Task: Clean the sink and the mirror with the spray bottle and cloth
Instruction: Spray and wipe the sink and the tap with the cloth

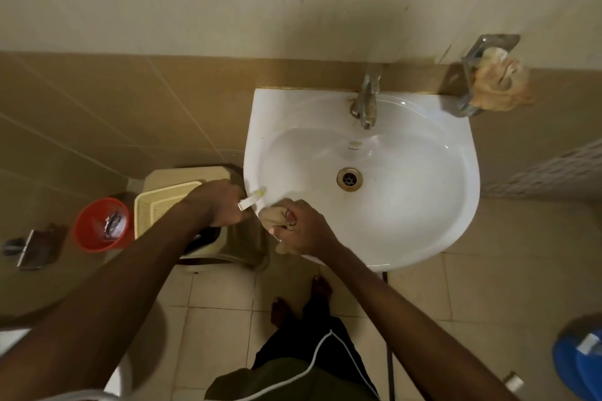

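White porcelain fills the right half of my view: the sink [423,238] hangs on the tiled wall, its bowl bare, the brass-ringed drain [349,179] near the middle and the metal tap [366,101] at the back rim, pointing down into the bowl. My left hand [221,205] is curled shut around the spray bottle [252,198]; only the pale nozzle and trigger part pokes out past my fingers, aimed toward the sink's left front edge, and the body of the bottle is hidden under my hand. My right hand [303,231] sits just beside it, over the near-left rim of the sink, fingers bunched tight around the cloth [272,216], a beige wad that bulges out on the thumb side and touches or nearly touches the rim; I cannot tell which. The two hands are close together, not quite meeting. Below and left of my left hand stands a cream plastic stool [169,205] against the brown wall tiles, and farther left an orange-red bin [101,225] with something shiny inside. To the right of the tap, a metal holder [482,52] on the wall carries a crumpled orange-tan sponge or net [498,81]. My bare feet [321,285] show on the pale floor tiles under the sink's front edge. A blue container [580,365] is cut off at the lower right corner. No mirror appears from this angle.
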